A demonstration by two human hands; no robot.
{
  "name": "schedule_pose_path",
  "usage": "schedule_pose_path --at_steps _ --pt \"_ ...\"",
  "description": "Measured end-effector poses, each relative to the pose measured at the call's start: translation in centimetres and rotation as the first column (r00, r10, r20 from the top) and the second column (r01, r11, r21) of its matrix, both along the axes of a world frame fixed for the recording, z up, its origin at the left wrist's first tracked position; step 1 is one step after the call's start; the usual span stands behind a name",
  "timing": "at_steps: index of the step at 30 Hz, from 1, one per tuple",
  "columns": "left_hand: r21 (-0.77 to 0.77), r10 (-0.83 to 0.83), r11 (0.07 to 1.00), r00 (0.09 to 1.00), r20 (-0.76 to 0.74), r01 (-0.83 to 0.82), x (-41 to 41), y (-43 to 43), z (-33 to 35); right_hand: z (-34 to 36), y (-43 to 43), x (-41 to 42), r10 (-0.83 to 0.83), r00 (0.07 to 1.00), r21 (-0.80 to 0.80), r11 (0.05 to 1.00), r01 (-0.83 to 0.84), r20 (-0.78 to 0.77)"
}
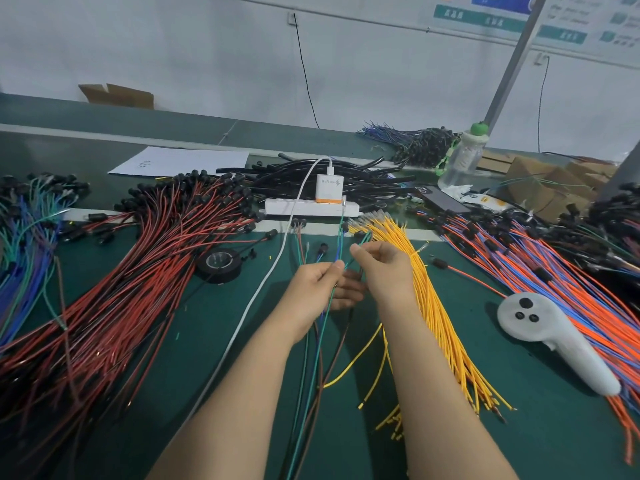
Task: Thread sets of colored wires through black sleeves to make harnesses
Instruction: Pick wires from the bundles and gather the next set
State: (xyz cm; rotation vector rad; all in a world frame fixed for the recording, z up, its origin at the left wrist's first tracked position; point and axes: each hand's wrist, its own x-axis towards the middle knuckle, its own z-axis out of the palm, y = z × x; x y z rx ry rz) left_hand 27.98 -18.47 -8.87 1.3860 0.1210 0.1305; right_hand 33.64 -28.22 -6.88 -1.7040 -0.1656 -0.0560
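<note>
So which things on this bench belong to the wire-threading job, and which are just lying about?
Job: left hand, right hand, the thin green wires both pinch, yellow wire bundle, pile of black tubular sleeves.
Lying about: white plastic handheld controller, clear bottle with green cap, white charger block, white paper sheet.

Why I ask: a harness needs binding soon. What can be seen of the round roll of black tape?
The round roll of black tape lies flat on the green table top, left of the left hand and apart from it. It looks glossy and thickly wound, with a pale ring inside its open core. Red and black wires lie close at its left.
</note>
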Motion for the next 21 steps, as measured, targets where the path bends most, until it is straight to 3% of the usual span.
schedule_pose_path --at_steps 5,8,11,14,21 --pt "0.099 -0.027 0.995 1.000 0.000 0.027 -0.11 -0.13 0.00 0.43 0.06 -0.07 -0.023 0.989 -0.207 0.977 0.054 0.148" --pt "0.180 -0.037 0.983 0.999 -0.009 0.037 -0.19 -0.32 0.08 0.72 -0.23 -0.16 0.051 0.996 -0.297 0.955 -0.026 0.077" --pt "0.172 -0.041 0.984 0.999 -0.004 0.041 -0.27 -0.35 0.20 0.92 -0.63 -0.09 0.072 0.997 -0.239 0.969 -0.065 0.022" --pt "0.064 -0.019 0.998 1.000 -0.008 0.019 -0.31 -0.16 0.21 0.91 -0.84 -0.04 0.091 0.996 -0.133 0.987 -0.088 0.017" --pt "0.040 -0.024 0.999 1.000 0.008 0.023 -0.19 -0.06 0.20 0.25 0.11 -0.24 0.026 0.993 -0.183 0.983 -0.004 0.119"
